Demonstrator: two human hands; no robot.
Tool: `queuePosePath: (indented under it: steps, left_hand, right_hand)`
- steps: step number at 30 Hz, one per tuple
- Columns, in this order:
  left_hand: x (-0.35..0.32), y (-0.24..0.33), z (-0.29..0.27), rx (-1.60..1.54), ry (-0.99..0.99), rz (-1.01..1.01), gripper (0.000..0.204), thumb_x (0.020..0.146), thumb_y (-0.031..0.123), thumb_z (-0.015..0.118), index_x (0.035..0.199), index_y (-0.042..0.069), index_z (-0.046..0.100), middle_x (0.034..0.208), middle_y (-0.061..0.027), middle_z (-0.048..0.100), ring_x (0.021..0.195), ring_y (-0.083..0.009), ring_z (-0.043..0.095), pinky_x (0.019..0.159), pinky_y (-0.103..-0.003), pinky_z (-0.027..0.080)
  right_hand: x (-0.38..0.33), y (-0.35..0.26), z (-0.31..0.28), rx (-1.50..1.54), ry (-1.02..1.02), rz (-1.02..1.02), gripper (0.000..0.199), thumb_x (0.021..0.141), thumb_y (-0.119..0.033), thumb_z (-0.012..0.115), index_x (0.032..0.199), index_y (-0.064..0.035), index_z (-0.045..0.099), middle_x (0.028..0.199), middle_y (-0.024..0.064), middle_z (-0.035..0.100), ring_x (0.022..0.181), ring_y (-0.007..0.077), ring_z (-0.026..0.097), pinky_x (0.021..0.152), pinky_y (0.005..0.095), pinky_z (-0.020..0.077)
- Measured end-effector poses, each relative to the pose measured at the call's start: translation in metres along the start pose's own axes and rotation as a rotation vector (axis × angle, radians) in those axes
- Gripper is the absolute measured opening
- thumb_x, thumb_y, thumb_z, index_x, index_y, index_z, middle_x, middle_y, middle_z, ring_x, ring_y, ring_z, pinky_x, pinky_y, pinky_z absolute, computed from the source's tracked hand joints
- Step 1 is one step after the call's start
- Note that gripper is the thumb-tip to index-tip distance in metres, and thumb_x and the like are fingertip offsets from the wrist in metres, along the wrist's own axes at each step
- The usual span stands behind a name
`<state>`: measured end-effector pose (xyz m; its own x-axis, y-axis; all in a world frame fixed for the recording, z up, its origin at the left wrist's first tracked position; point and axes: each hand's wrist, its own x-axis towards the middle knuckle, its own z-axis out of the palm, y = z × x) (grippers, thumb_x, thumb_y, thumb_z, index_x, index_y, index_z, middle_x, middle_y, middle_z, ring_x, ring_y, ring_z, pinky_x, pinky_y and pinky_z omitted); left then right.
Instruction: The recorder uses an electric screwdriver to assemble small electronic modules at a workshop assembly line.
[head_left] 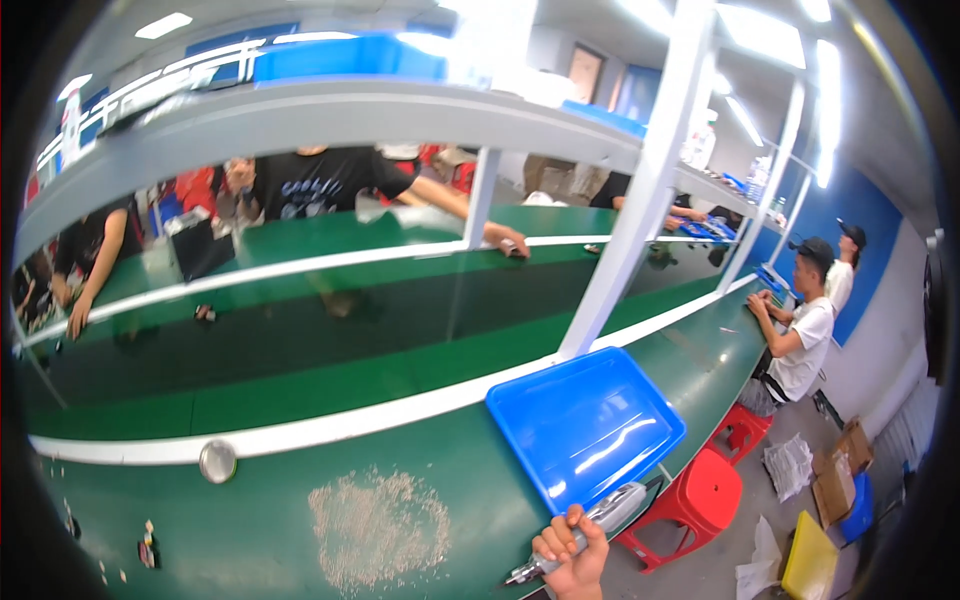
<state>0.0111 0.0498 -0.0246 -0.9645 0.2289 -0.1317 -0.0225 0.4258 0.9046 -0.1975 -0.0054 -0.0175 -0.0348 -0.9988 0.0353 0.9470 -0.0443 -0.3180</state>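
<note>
Grey electric screwdriver [592,527] at the lower edge, just off the near rim of the green worktop [300,520], lying slanted with the tip low left and the thick body up toward the blue tray [585,425]. Right hand [572,552] wrapped round its lower half, fingers [552,545] curled fully closed on the barrel. Left hand out of view.

Probably rigid plastic and metal, moderately weighty toward the motor end, smooth-sided but not fragile. Best taken round the barrel, as here, near the balance point rather than by the thin tip.

Beside the tool, an empty shallow tray, set at an angle on the worktop. Left of it, a patch of small pale screws or granules [380,525] scattered on the green surface; too small to tell which. Further left, a round metal tin [217,461] on the white strip. Red stools [705,495] below the worktop edge. Other people seated across the belt and along the right side.
</note>
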Motion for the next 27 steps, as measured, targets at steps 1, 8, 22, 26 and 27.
queuePosePath:
  steps: [1,8,22,26,27]
  left_hand:
    - [0.007,-0.016,0.012,-0.13,0.047,-0.047,0.044,0.079,0.022,0.062,0.119,0.004,0.058,0.141,-0.0365,0.026,0.135,-0.0475,0.019,0.109,-0.049,0.023]
    - [0.009,-0.009,0.034,0.176,0.4,-0.183,0.033,0.088,0.02,0.046,0.104,-0.005,0.061,0.121,-0.031,0.049,0.118,-0.0427,0.043,0.098,-0.043,0.037]
    - [0.017,0.016,0.005,0.332,0.163,-0.272,0.026,0.076,0.02,0.058,0.081,-0.004,0.064,0.08,-0.0252,0.062,0.077,-0.0388,0.063,0.064,-0.045,0.049]
    - [0.016,0.013,0.007,0.343,0.222,-0.216,0.026,0.075,0.02,0.057,0.075,-0.004,0.064,0.07,-0.0255,0.061,0.069,-0.0404,0.063,0.058,-0.044,0.05]
    - [0.016,0.013,0.008,0.338,0.223,-0.216,0.026,0.075,0.02,0.057,0.075,-0.004,0.064,0.07,-0.0255,0.061,0.069,-0.0404,0.063,0.058,-0.044,0.05]
  right_hand:
    - [-0.004,0.002,0.008,-0.016,0.088,0.013,0.012,0.089,-0.018,0.052,0.085,-0.0069,0.054,0.056,-0.0003,0.035,0.048,0.0115,0.034,0.052,0.0268,0.0322]
    - [-0.007,-0.002,0.012,0.056,0.15,0.068,0.014,0.091,-0.018,0.051,0.084,-0.0055,0.053,0.056,0.0003,0.037,0.048,0.0111,0.036,0.052,0.0257,0.0333]
    - [0.003,-0.004,-0.013,0.095,-0.014,0.13,0.013,0.09,-0.014,0.05,0.082,-0.0069,0.057,0.058,0.001,0.038,0.055,0.0134,0.039,0.059,0.0279,0.0341]
    - [0.002,-0.007,-0.007,0.054,-0.033,0.098,0.013,0.091,-0.015,0.05,0.082,-0.0071,0.056,0.058,0.0009,0.039,0.054,0.0133,0.04,0.059,0.028,0.0344]
    - [0.002,-0.007,-0.007,0.065,-0.037,0.097,0.013,0.091,-0.015,0.05,0.082,-0.0072,0.056,0.058,0.0008,0.039,0.054,0.0133,0.04,0.059,0.0281,0.0346]
